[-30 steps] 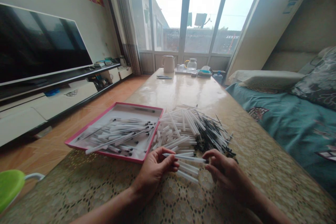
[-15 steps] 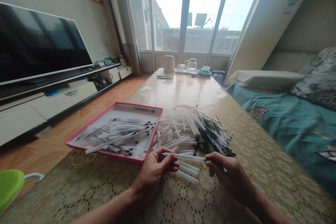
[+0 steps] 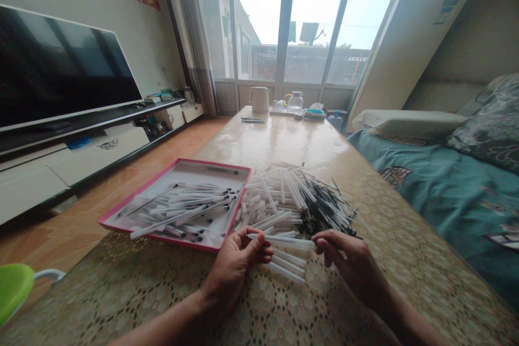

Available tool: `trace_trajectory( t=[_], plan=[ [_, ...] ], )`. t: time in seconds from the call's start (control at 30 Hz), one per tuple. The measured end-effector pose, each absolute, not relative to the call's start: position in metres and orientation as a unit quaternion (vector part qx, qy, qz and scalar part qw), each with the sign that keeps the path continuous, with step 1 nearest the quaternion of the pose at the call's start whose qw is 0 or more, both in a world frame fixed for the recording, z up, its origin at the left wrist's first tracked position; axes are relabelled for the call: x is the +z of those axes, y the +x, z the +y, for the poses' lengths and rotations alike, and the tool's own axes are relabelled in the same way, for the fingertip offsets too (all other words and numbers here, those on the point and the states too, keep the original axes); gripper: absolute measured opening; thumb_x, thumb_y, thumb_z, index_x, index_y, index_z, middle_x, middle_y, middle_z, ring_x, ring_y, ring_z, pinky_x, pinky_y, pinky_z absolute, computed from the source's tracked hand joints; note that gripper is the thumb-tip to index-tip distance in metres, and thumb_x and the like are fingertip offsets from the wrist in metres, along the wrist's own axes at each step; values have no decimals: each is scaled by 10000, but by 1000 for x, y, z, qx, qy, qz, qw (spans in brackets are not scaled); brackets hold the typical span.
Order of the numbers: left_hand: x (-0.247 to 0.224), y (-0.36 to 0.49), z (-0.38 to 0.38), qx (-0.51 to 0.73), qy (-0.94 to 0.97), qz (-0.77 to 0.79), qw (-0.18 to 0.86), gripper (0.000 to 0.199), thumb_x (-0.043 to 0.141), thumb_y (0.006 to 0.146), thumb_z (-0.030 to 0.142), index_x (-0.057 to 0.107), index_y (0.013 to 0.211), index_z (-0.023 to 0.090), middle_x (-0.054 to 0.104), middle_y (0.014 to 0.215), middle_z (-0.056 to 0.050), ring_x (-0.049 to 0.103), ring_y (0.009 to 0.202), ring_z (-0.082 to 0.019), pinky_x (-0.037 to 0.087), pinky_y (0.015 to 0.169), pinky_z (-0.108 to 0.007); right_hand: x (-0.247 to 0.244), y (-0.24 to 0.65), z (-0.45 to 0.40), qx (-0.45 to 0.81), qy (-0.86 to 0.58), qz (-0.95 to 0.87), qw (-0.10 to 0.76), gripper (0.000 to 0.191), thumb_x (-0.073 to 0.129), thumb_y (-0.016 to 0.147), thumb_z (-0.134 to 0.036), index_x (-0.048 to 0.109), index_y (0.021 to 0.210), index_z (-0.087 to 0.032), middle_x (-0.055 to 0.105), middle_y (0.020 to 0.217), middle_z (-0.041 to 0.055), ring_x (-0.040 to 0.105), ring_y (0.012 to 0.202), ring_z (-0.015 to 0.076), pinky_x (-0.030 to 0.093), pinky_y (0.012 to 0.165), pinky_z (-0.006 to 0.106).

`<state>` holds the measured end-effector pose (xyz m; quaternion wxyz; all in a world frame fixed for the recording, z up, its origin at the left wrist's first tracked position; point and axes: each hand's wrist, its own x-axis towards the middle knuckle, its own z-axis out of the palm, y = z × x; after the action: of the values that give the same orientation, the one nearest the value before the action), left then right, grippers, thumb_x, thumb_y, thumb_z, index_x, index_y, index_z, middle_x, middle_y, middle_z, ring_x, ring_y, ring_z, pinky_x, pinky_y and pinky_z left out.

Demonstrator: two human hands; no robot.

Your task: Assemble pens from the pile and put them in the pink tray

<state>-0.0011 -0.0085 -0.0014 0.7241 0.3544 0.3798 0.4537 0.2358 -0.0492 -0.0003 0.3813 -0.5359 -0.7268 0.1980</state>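
White plastic pen tube [image 3: 280, 240] lay level btwn both hands, over the table [image 3: 284, 140]. Left hand [image 3: 237, 266] was closed on its left end w/ fingertips; right hand [image 3: 346, 259] half-curled at right end, grip can't tell. Best pinched lightly, kept level. Loose heap of tubes & black refills [image 3: 287, 194] right behind, pink-rimmed tray of pens [image 3: 194, 161] beside it.

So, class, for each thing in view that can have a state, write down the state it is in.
left hand: holding one end of a white pen tube
right hand: fingers curled near the tube's other end
pink tray: holding tubes lying roughly side by side
loose pen tubes: heaped on the table
television: screen dark
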Motion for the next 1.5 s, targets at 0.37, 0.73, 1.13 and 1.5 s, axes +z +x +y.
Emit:
trace_trajectory(
  t=[0.37, 0.73, 1.13, 1.5],
  plan=[
    [-2, -2, -8, 467, 352, 366, 724, 285, 783, 668, 317, 592, 770, 131, 672, 672, -22, 625, 565, -101, 497, 540, -188, 12, 243, -53, 216, -572, -681, 404, 215, 488, 882, -345, 581, 768, -188, 521, 611, -29, 494, 557, 122, 392, 533, 217],
    [8, 0, -10, 487, 313, 384, 719, 323, 780, 663, 227, 571, 895, 144, 675, 738, -29, 654, 642, -130, 516, 587, -209, -1, 293, -36, 26, -695, -402, 595, 268, 592, 775, -433, 585, 767, -165, 536, 556, -15, 488, 476, 133, 394, 463, 231],
    [12, 3, -20, 423, 459, 346, 701, 342, 686, 748, 311, 556, 1021, 151, 626, 688, -17, 605, 509, -137, 487, 474, -248, -5, 275, -35, 8, -720, -495, 487, 381, 503, 841, -492, 665, 876, -149, 649, 594, 31, 582, 475, 161, 433, 465, 234],
    [75, -53, 4, 220, 861, 389, 243, 150, 541, 747, 105, 642, 759, 214, 600, 740, -48, 541, 673, -187, 379, 612, -286, -8, 263, -45, -20, -680, -571, 460, 320, 491, 833, -442, 658, 887, -174, 684, 704, 42, 632, 598, 188, 468, 554, 250]
  ],
)
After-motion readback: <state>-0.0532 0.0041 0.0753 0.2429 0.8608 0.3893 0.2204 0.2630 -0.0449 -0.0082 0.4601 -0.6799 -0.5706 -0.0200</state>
